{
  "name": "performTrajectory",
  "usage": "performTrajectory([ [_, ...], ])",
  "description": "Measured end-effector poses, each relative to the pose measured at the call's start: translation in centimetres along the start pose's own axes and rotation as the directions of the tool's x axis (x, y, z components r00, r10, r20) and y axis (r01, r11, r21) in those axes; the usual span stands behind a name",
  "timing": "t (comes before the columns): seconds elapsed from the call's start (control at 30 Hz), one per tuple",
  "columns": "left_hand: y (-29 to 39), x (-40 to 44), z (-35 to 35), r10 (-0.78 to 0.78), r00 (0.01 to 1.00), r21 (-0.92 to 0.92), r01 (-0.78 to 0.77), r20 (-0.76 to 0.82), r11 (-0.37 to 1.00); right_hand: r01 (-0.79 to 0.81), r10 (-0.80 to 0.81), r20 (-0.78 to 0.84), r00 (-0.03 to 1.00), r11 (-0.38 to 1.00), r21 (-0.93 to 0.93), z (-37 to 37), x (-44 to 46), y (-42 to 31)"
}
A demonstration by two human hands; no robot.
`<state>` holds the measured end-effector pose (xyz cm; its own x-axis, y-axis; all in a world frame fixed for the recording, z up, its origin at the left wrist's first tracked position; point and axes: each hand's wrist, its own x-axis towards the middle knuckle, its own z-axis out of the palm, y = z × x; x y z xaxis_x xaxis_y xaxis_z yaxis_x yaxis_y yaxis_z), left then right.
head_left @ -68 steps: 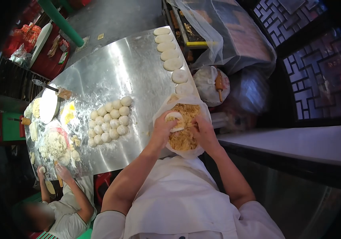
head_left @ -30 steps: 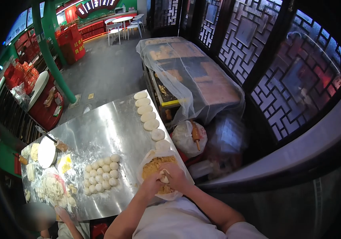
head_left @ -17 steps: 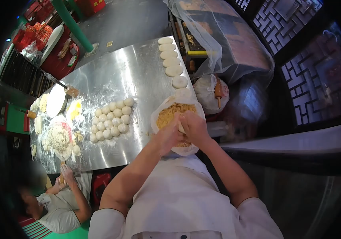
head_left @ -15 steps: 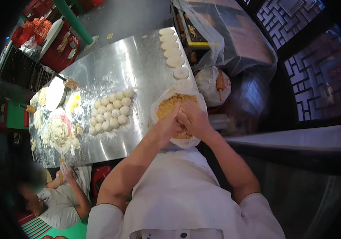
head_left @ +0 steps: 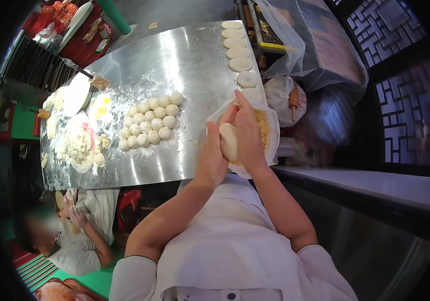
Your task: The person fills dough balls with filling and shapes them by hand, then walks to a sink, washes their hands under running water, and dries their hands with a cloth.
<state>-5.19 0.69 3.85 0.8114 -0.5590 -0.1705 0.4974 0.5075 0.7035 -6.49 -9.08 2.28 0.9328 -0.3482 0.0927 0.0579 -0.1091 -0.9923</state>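
Observation:
Between my two palms is a pale round piece of dough. My left hand presses on its left side, and my right hand lies along its right side with the fingers stretched forward. Both hands are over a bowl lined with white cloth or plastic, which holds crumbly golden filling; the hands hide much of it. Just beyond, flattened dough rounds lie in a line along the table's right edge. To the left of my hands sits a cluster of floured dough balls.
The steel table carries a floury dough heap at its left. A co-worker works at the near left corner, hands around a stick-like thing. Right of the table stand a white-wrapped container with a rolling pin and a plastic-draped rack.
My hands have risen from the filling and flattened around the dough piece, which now shows between the palms. The view has shifted slightly. The co-worker's hands have moved a little.

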Motion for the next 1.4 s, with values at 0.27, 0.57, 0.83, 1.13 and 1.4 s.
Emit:
performTrajectory([
  [0.27,5.3,-1.2,-6.4,0.081,0.905,0.173,-0.008,-0.417,0.985,-0.085,0.074,0.19,0.979,0.995,0.051,5.8,-3.4,2.1],
  [0.57,9.9,-3.8,-17.5,-0.113,0.881,0.08,0.167,-0.46,0.983,0.027,0.161,0.472,0.867,0.929,-0.368,12.6,-1.8,1.1],
  [0.83,11.6,-4.8,-22.9,-0.312,0.838,-0.271,0.206,-0.447,0.94,0.477,-0.115,0.748,0.654,0.83,-0.289,20.6,1.9,2.7],
  [1.13,16.6,-12.3,-36.4,-0.028,0.74,0.261,0.271,-0.672,0.926,0.017,0.178,0.484,0.857,0.929,-0.371,30.7,16.7,10.2],
  [1.4,20.6,-18.3,-45.4,0.359,0.441,0.56,0.523,-0.823,0.643,0.393,0.2,0.608,0.768,0.601,-0.695,34.7,18.9,18.8],
])
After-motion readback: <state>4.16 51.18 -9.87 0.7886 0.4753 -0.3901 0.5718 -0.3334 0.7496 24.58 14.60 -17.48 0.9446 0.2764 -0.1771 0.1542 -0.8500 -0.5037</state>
